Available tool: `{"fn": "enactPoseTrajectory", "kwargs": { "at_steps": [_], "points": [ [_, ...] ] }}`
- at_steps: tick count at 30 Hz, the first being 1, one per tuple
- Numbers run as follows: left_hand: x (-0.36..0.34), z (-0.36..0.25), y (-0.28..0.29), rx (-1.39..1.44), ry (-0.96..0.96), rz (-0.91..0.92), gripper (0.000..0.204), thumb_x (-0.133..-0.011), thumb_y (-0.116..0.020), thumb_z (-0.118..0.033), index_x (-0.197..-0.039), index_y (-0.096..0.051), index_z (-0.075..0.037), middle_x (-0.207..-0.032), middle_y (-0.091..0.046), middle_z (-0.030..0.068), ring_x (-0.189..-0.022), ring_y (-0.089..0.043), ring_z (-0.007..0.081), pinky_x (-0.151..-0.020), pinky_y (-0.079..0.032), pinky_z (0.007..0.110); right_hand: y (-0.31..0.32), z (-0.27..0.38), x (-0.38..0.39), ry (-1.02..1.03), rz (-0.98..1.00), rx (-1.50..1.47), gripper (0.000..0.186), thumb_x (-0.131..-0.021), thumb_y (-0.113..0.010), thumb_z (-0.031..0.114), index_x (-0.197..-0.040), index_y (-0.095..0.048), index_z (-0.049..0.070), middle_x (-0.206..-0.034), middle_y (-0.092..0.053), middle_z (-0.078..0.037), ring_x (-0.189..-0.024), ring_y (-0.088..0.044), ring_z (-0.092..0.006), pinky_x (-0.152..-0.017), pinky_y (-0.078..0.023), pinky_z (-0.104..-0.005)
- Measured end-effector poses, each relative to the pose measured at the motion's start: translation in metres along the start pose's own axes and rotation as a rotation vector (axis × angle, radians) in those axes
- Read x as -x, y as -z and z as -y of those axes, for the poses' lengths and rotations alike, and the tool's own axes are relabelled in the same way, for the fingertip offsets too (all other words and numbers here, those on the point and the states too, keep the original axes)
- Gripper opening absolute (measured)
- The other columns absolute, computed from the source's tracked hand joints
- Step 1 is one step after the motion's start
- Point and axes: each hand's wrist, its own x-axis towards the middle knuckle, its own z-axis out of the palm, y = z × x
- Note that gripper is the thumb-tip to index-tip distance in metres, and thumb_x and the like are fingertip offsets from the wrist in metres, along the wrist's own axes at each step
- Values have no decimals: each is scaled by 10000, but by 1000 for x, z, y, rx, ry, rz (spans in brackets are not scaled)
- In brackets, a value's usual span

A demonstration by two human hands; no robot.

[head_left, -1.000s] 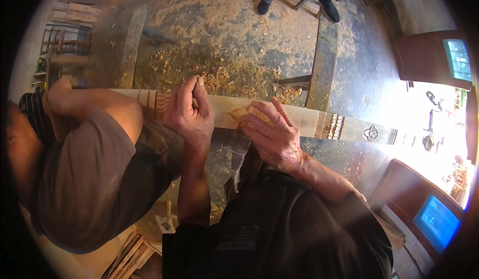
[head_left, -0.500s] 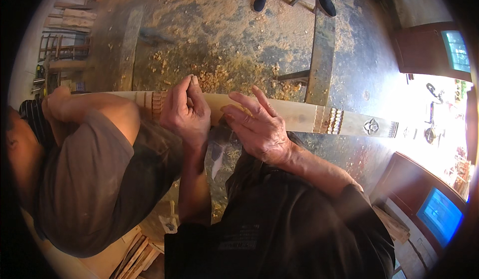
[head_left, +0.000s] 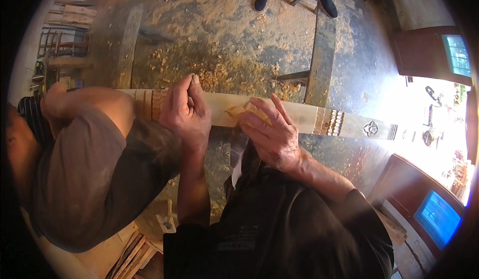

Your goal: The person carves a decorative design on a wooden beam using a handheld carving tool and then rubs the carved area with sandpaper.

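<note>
Tan sheet (head_left: 241, 111) gripped in the right hand (head_left: 274, 138) is seemingly rubbing the pale beam (head_left: 304, 117), the left hand (head_left: 187, 114) curling, its hold unclear, next stroke calling for even pressure.

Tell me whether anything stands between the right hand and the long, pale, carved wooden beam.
Yes: a thin, tan, sheet-like piece, its material unclear, shows beneath the bare right hand, over the long, pale, carved wooden beam. Nothing else visible stands between them.
</note>
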Motion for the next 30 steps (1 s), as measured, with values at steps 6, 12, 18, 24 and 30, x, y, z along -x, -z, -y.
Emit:
{"fn": "enactPoseTrajectory", "kwargs": {
  "at_steps": [6,12,18,24,30],
  "points": [
    [1,3,1,-9,23,-1,91,-1021,-842,-29,-1112,-841,-35,-807,-730,64,-560,-526,151,-521,-415,326,4,2,3,-5,25,15,351,-828,-818,84,-1173,-830,19,-1448,-755,-79,-1580,-570,-322,-1358,-394,-649],
    [-1,-1,1,-41,4,5,87,-1017,-849,-34,-1104,-843,-37,-793,-719,59,-560,-525,152,-522,-413,327,2,3,-9,-8,17,-33,336,-829,-813,64,-1161,-825,10,-1398,-780,-95,-1553,-597,-332,-1353,-402,-650],
    [-2,-4,6,-50,55,37,96,-1055,-847,-104,-1073,-836,-11,-803,-735,82,-586,-579,149,-543,-439,337,1,18,1,-47,1,52,341,-808,-786,72,-1131,-800,-37,-1402,-763,-167,-1555,-586,-349,-1340,-431,-653],
    [-1,0,0,-28,-3,-27,92,-1001,-867,-29,-1091,-845,-32,-785,-715,61,-555,-521,134,-512,-407,325,-8,27,-9,-94,-33,71,328,-809,-787,53,-1117,-785,-59,-1371,-764,-208,-1522,-605,-419,-1312,-469,-655],
    [1,-2,0,-40,13,10,73,-1012,-860,-41,-1082,-845,-28,-780,-709,57,-553,-513,138,-514,-403,328,-1,29,-1,-115,-43,77,329,-812,-783,37,-1126,-784,-63,-1415,-745,-199,-1548,-579,-407,-1310,-469,-649]
  ]
}}
